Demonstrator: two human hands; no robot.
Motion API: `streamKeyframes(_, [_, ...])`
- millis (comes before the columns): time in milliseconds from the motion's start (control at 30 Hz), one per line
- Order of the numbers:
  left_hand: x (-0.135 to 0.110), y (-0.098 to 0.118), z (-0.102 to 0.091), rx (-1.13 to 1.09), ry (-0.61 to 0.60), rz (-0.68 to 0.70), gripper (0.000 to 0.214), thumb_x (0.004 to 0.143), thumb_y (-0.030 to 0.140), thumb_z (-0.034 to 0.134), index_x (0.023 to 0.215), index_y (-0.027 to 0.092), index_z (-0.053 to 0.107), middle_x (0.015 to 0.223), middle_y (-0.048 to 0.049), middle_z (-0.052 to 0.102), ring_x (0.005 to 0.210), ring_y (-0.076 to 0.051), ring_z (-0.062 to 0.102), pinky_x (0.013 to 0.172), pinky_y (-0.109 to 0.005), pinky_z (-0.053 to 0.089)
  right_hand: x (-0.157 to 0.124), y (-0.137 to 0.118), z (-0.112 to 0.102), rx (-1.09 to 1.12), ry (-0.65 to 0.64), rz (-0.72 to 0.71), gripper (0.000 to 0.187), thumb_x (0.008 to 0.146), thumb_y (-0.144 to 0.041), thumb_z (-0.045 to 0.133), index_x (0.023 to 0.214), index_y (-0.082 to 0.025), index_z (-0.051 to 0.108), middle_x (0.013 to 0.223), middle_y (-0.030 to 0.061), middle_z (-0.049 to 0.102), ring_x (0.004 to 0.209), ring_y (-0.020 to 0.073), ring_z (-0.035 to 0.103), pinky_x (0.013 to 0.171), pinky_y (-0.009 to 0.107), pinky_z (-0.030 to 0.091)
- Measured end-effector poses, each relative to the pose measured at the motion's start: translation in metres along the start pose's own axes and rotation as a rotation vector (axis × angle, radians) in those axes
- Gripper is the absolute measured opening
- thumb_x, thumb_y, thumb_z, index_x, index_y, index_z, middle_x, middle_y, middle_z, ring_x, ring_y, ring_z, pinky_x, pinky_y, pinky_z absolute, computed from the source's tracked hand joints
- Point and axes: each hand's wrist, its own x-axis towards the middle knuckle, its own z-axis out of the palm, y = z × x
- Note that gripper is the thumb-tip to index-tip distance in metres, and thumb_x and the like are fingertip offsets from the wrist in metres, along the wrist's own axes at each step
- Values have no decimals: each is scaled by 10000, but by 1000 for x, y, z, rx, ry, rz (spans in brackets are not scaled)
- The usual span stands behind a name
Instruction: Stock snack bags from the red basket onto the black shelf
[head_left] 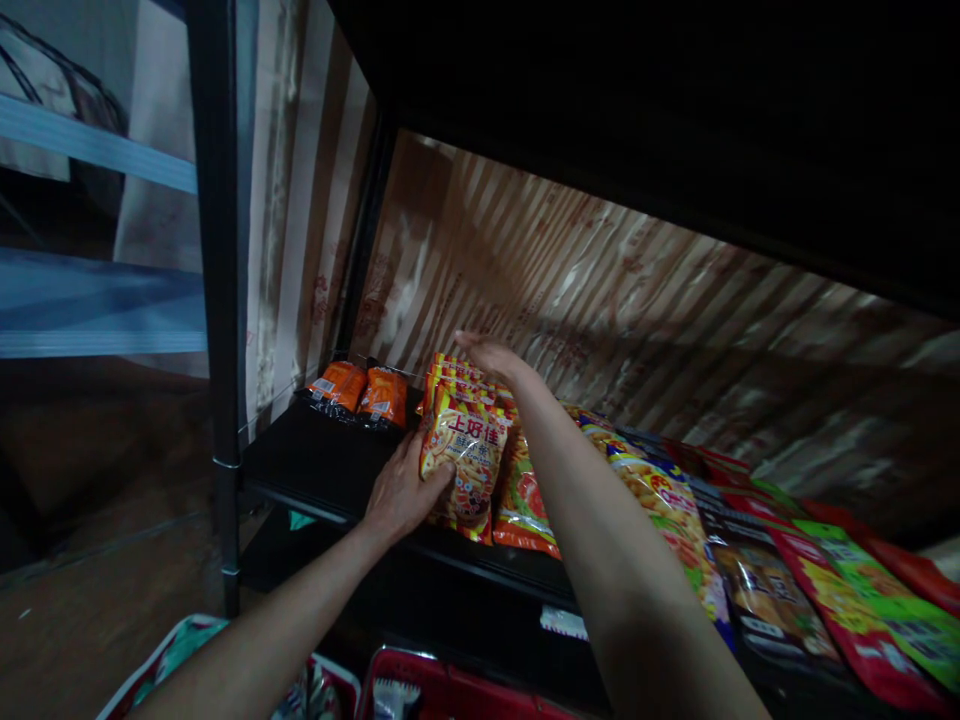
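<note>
A row of red and yellow prawn cracker bags (468, 450) stands upright on a black shelf, one behind another. My left hand (409, 485) grips the front bag at its left side, the thumb lying across its lower front. Over the back right of the row is my right hand (491, 355), its fingers stretched out flat and holding nothing that I can see. The bags hide part of its underside. Beside the row on the right, a larger red and orange snack bag (525, 495) sits partly behind my right forearm.
Two orange packets (361, 392) lie at the shelf's left end. Several snack bags (780, 585) fill the right side. A black post (223, 300) rises at the left, and a dark shelf (637, 110) hangs overhead. Below is a red crate (457, 685).
</note>
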Motion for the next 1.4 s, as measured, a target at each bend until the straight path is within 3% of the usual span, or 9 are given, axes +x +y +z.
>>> streamKeyframes(100, [-1, 2, -1, 6, -4, 3, 607, 842, 513, 406, 1348, 180, 381, 1385, -124, 441, 1247, -249, 443, 1015, -365, 355, -35, -10, 0, -55, -121, -73, 617, 922, -568, 179, 1342, -207, 452, 1381, 64, 477, 1281, 248, 424, 1030, 349, 331])
streamKeyframes(267, [-2, 3, -1, 18, 19, 33, 605, 848, 489, 405, 1357, 165, 361, 1360, -129, 466, 1225, -251, 464, 1001, -369, 367, -72, -24, 33, -179, 4, -2, 653, 867, -661, 171, 1369, -308, 394, 1431, 82, 407, 1337, 364, 291, 1042, 564, 228])
streamKeyframes(433, [-2, 1, 0, 17, 24, 11, 575, 854, 511, 387, 1317, 172, 407, 1317, -131, 507, 1193, -258, 492, 974, -376, 387, -65, -21, 54, -101, -93, 73, 721, 847, -690, 112, 1370, -282, 394, 1419, 98, 419, 1331, 340, 312, 1052, 586, 192])
streamKeyframes(767, [-2, 1, 1, 43, 36, -6, 610, 855, 513, 382, 1340, 144, 385, 1352, -142, 474, 1232, -252, 457, 1011, -360, 353, -65, -21, 56, -78, -70, 74, 738, 835, -707, 108, 1390, -289, 354, 1411, 103, 429, 1303, 318, 364, 1054, 561, 213])
streamKeyframes(867, [-2, 2, 2, 65, 37, -1, 615, 842, 500, 418, 1341, 143, 380, 1355, -139, 473, 1232, -255, 456, 1008, -362, 357, -67, -20, 57, -81, 24, 79, 720, 837, -706, 141, 1381, -292, 368, 1411, 102, 424, 1309, 319, 345, 1049, 544, 225])
streamKeyframes(1033, [-2, 0, 2, 105, 32, 12, 611, 841, 510, 426, 1341, 162, 381, 1339, -129, 493, 1207, -253, 481, 983, -363, 381, -70, -16, 65, -40, 156, 15, 628, 898, -611, 165, 1269, -245, 515, 1257, 112, 565, 1214, 275, 457, 1012, 484, 307])
streamKeyframes(1133, [-1, -2, 3, 119, 39, 14, 596, 842, 509, 432, 1336, 177, 388, 1328, -116, 506, 1199, -244, 489, 977, -356, 388, -73, -15, 64, -25, 286, -48, 545, 933, -522, 225, 1251, -202, 530, 1251, 134, 563, 1206, 252, 461, 1007, 446, 323])
streamKeyframes(1267, [0, -4, 4, 134, 53, 21, 610, 834, 514, 449, 1345, 189, 377, 1313, -110, 521, 1183, -247, 506, 962, -364, 406, -91, -15, 57, -40, 447, -109, 494, 946, -446, 276, 1226, -146, 550, 1291, 153, 530, 1250, 239, 410, 1058, 426, 260])
streamKeyframes(1400, [-1, -2, 3, 173, 59, 13, 653, 832, 512, 458, 1368, 158, 338, 1340, -135, 495, 1188, -266, 506, 958, -383, 415, -124, -15, 59, -62, 555, -86, 473, 915, -448, 363, 1280, -183, 506, 1411, 121, 411, 1348, 272, 254, 1087, 482, 179])
